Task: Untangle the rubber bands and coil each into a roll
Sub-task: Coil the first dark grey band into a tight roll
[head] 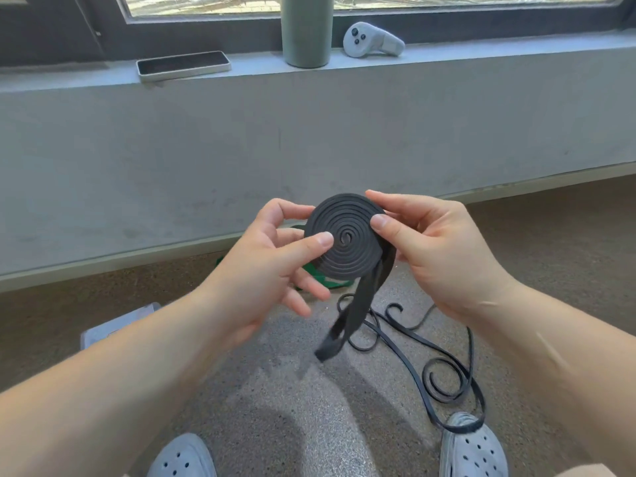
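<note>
A black rubber band is wound into a flat spiral roll (347, 246) held up in front of me. My left hand (272, 270) pinches its left side, thumb pressed on the face near the centre. My right hand (437, 249) grips the right edge with thumb on top. A short loose tail (347, 321) of the band hangs down from the roll, blurred. On the floor below lies a thin black band (444, 370) in loose curls, one loop reaching my right shoe. A green band (323, 278) lies on the floor, mostly hidden behind the roll and my left hand.
A grey wall and windowsill run across the back; on the sill sit a phone-like slab (184, 65), a green cylinder (306, 29) and a white controller (371, 41). A pale box (117, 325) lies under my left forearm. My two grey clogs (182, 457) (473, 449) stand at the bottom.
</note>
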The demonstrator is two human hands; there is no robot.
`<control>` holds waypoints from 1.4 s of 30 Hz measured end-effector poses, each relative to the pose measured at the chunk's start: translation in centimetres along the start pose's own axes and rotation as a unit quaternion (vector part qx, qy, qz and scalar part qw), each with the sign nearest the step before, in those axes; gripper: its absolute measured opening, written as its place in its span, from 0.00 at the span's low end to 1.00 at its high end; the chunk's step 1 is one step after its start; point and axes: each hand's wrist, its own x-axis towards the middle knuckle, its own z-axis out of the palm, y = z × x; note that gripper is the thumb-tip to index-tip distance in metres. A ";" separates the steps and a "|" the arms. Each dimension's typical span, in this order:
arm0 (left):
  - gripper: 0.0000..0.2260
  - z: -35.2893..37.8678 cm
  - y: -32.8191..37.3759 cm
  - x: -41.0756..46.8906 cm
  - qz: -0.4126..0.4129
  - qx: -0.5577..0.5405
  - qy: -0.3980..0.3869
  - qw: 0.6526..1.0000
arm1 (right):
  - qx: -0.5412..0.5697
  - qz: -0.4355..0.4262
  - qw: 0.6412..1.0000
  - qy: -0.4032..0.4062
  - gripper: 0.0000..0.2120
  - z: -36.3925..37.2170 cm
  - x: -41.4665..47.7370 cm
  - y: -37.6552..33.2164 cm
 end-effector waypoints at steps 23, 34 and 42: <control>0.22 0.0 0.3 0.1 0.025 0.025 -0.028 0.999 | -0.009 0.016 0.996 -0.088 0.18 -0.6 0.5 -1.3; 0.21 -0.4 0.8 0.1 0.017 -0.025 -0.009 1.000 | -0.097 -0.017 0.991 -0.092 0.15 -2.1 0.9 -1.8; 0.21 -0.4 0.5 0.3 0.013 -0.055 0.024 0.998 | -0.049 0.011 0.997 -0.061 0.06 -1.6 0.7 -2.0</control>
